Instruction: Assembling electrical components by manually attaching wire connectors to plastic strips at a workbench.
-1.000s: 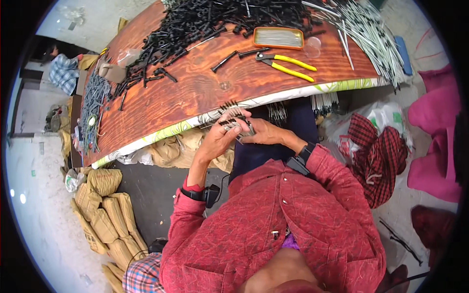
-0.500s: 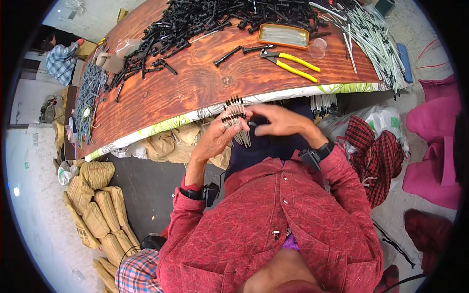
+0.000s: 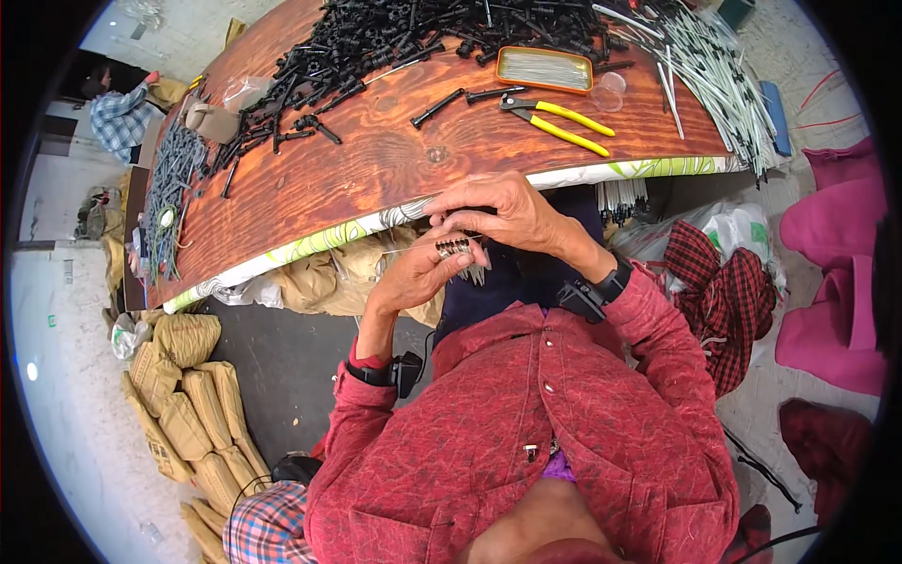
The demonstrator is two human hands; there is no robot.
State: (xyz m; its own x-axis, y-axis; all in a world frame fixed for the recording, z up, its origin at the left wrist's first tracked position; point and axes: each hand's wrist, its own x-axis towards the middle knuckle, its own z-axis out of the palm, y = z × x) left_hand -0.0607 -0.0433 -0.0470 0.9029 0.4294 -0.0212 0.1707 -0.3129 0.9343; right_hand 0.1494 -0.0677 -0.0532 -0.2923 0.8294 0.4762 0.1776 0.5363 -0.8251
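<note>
head view: the right hand [image 3: 521,218], half a second ago off to the side, now arches over the left hand [image 3: 411,279]; whether its bent fingers grip anything, i cannot tell. the left fingers stay closed around a bundle of slim rods [image 3: 453,248] by the bench [image 3: 366,174] edge. on the wood lie yellow-handled pliers [image 3: 569,133], an orange-rimmed tray [image 3: 545,92] and heaped black parts [image 3: 413,33]; at upper left, a person in a checked shirt [image 3: 120,124].
</note>
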